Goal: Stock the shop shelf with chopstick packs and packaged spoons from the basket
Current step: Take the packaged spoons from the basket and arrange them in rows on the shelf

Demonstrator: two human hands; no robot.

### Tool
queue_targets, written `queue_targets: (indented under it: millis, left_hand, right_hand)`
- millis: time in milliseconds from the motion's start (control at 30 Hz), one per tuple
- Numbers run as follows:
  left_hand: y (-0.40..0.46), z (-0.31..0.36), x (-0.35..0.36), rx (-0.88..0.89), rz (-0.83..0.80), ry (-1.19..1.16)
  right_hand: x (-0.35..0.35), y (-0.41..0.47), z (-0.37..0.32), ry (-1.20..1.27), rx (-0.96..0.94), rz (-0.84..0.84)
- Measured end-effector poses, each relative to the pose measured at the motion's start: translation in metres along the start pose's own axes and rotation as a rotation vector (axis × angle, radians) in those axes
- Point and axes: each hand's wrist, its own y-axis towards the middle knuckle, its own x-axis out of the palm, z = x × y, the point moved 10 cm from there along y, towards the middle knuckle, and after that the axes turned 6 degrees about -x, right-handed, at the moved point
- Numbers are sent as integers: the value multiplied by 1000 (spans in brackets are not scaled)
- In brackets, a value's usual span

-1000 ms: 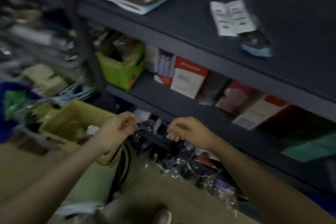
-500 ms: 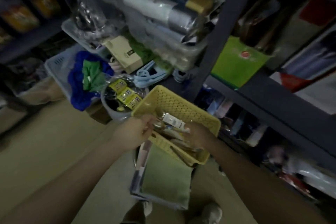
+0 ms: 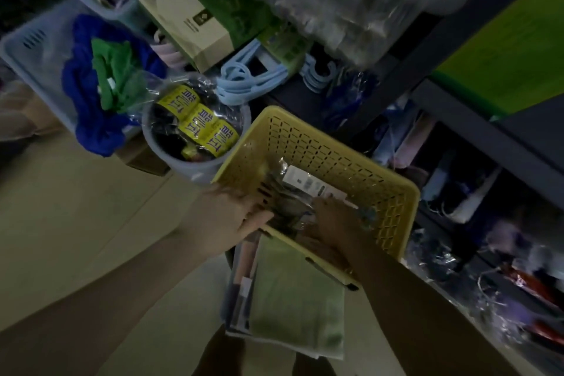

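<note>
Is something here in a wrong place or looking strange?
Nothing is clearly damaged or spilled. The yellow basket sits tilted on a stack of flat packs on the floor, so it looks unsteady.

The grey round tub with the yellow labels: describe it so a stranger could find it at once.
Start at the yellow basket where both hands are busy. Just beyond its far left corner, on the floor, stands the grey round tub. Unlike the blue-grey crate of blue and green cloth beside it, it is round and holds dark packs banded with yellow labels.
</note>
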Motion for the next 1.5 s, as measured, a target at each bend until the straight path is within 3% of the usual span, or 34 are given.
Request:
queue_targets:
  millis: [167, 300, 400, 500, 567, 667, 767, 900, 1033, 1133, 1367, 1500]
  left_hand:
    - [4, -2, -14, -214, 30, -153]
    - [13, 15, -3, -320, -165, -243]
    - [18, 35, 5, -387, -295, -339]
    - [21, 56, 13, -437, -325, -741]
    - [26, 74, 11, -380, -250, -998]
    - [28, 70, 1, -398, -13, -1254]
    - [25, 58, -12, -414, 130, -1322]
    - [24, 28, -34, -404, 260, -1106]
    - [19, 3, -35, -407, 308, -909]
    - [13, 2, -43, -309, 342, -915]
    - [1, -5, -43, -188, 315, -1130]
    - [-1, -11, -44, -147, 319, -1099]
  right_hand:
    - [0, -10, -4, 313, 9, -82]
    - [-34, -31, 0, 312, -31, 1]
    - [-70, -48, 9, 471, -48, 84]
    - [-111, -69, 3, 690, -157, 231]
    - [-125, -81, -11, 824, -209, 249]
    - [-116, -87, -37, 884, -252, 112]
    - [-106, -81, -35, 1009, -181, 51]
    - [-68, -47, 15, 653, 25, 87]
    - [10, -30, 16, 229, -39, -239]
    - [15, -19, 12, -6, -38, -226]
    - [24, 1, -5, 23, -45, -183]
    - [16, 4, -5, -35, -35, -126]
